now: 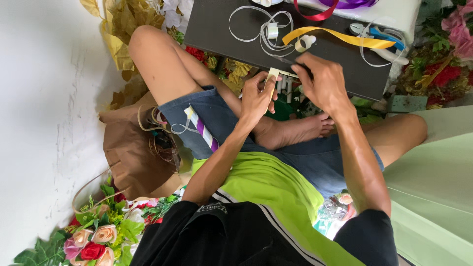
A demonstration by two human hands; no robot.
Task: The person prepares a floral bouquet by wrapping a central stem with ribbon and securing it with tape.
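Note:
My left hand pinches the end of a pale cream ribbon strip at the near edge of a dark board across my lap. My right hand is closed over the same strip just to the right, its fingers folded on it. White thin ribbon loops on the board behind, and a yellow ribbon with a small roll runs toward the right. I sit cross-legged in denim shorts with a green and black shirt.
A red ribbon and purple ribbon lie at the board's far edge beside blue-handled pliers. A striped purple-white ribbon rests on my thigh. A brown paper bag, artificial flowers and gold leaves surround me.

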